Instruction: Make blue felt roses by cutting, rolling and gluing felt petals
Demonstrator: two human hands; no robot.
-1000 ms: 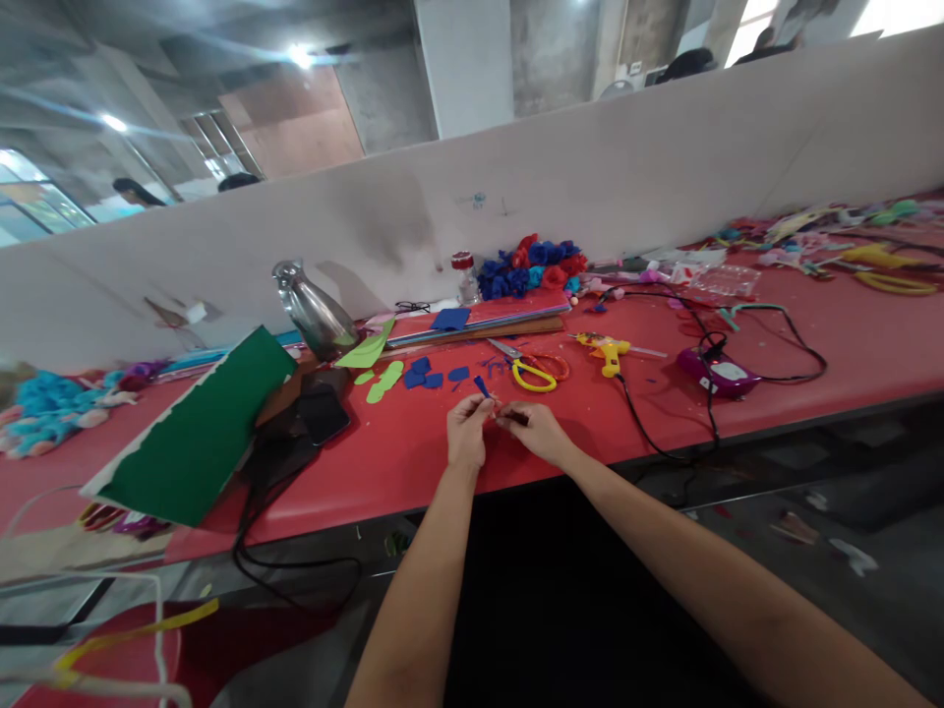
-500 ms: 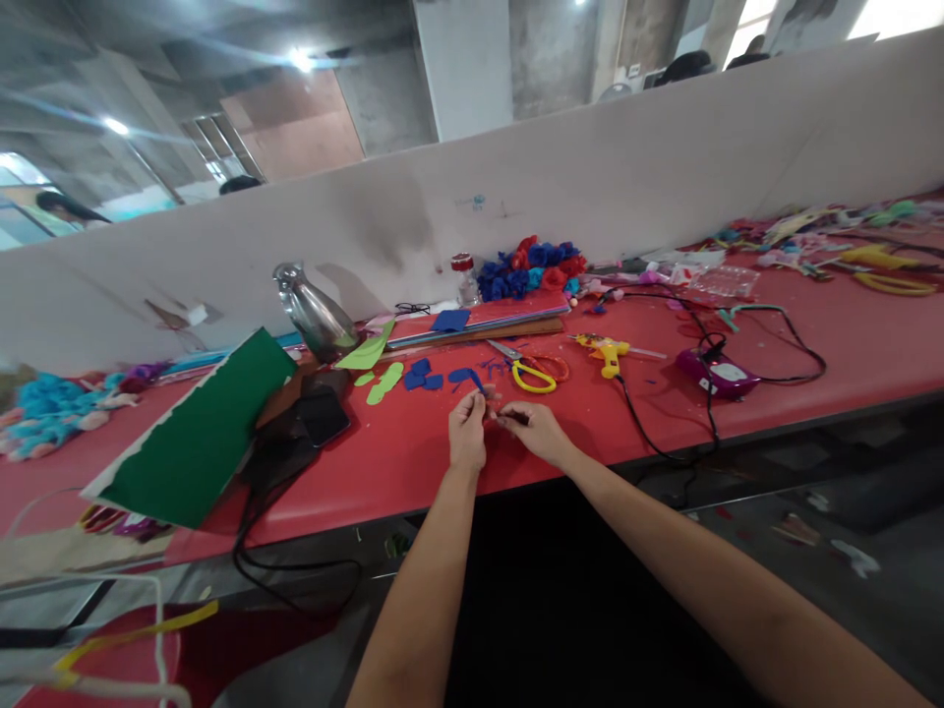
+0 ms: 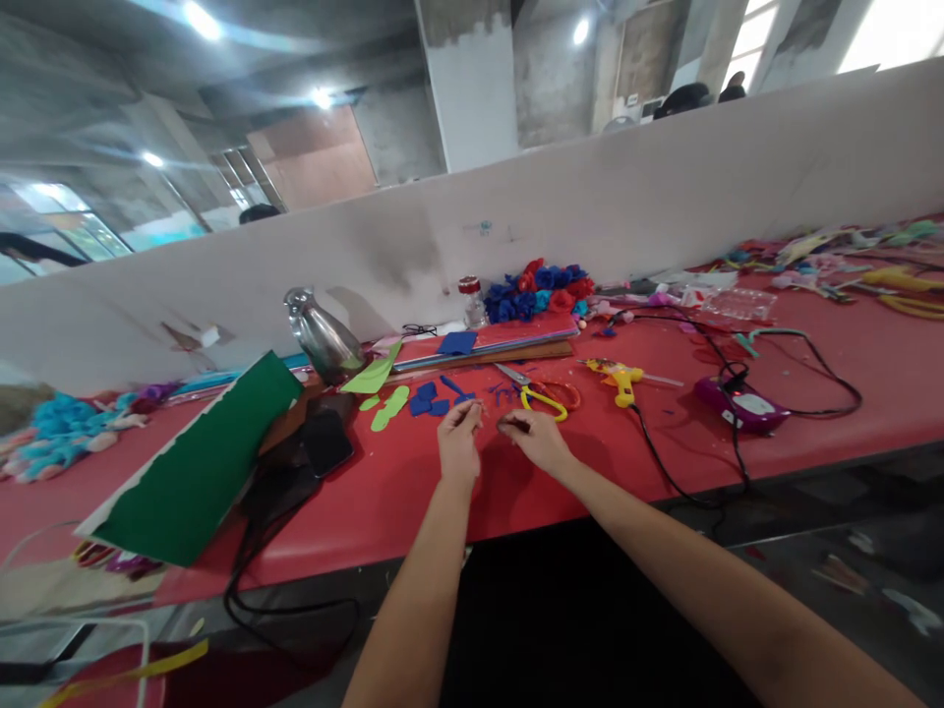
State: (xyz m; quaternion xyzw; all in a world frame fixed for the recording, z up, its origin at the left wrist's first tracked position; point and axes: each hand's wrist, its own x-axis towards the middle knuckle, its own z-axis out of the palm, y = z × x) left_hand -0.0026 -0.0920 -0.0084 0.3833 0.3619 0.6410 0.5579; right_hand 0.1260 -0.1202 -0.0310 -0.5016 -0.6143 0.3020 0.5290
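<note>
My left hand (image 3: 458, 444) is closed in a pinch above the red table, and whatever its fingertips hold is too small to make out. Just to the right, my right hand (image 3: 540, 440) has its fingers curled together, with a small dark spot at the tips that I cannot name. A narrow gap separates the two hands. Beyond the left fingertips lies a blue strip (image 3: 451, 386), beside several blue cut pieces (image 3: 424, 399) and light green cut pieces (image 3: 392, 408). Scissors (image 3: 544, 401) with yellow and orange handles rest past the right hand, among dark blue scraps (image 3: 505, 394).
A yellow glue gun (image 3: 618, 379) and a purple box (image 3: 741, 404) with black cables lie right. A steel jug (image 3: 324, 334), green sheet (image 3: 199, 472) and phone (image 3: 326, 442) are left. Red and blue flowers (image 3: 538, 290) and a glass jar (image 3: 473, 303) stand by the partition (image 3: 413, 231).
The blue strip, at my left fingertips before, now lies on the table beyond them. My hands have moved slightly apart. The view has tilted up a little.
</note>
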